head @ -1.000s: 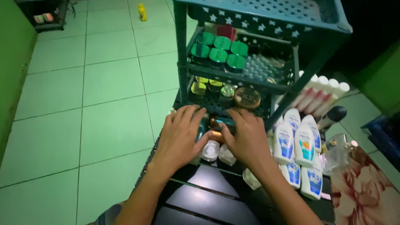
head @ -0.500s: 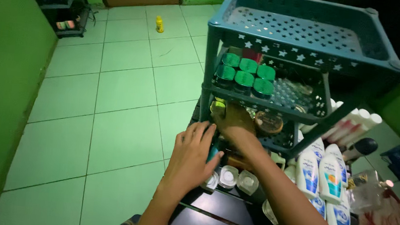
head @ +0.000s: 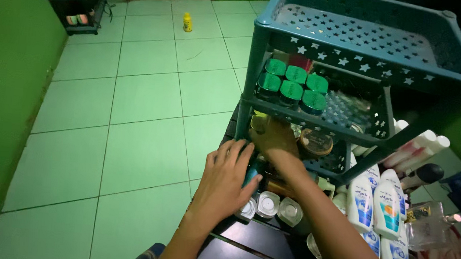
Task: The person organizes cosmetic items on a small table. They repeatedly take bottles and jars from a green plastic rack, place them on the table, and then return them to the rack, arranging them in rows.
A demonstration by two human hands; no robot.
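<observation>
Head view, looking down onto a teal plastic rack [head: 358, 41] with star cut-outs, taken as the landmark. Left hand [head: 226, 181] is seen at the foot of the rack's near-left post, fingers spread and curved over a teal bottle [head: 250, 175]; thumb lies against the bottle's side, so a loose grip is read. Right hand [head: 276, 138] is reached into the rack's lower tier, back of the hand upward, fingers hidden inside the tier; whether it is closed on anything cannot be told. A round brown-lidded jar [head: 315, 143] sits just beside that hand, further right on the same tier. Green-capped jars [head: 291, 85] are grouped on the rack's middle tier, towards its left front. Top tier is shown only as perforated floor. Three small clear jars [head: 269, 205] are lined in front of the rack, just right of the left hand, on a dark slatted table [head: 249, 240]. White lotion bottles [head: 378, 204] lie to the right of the rack's base. A yellow bottle [head: 187, 22] stands on the green tiled floor [head: 133, 111], well beyond the rack's left side.
</observation>
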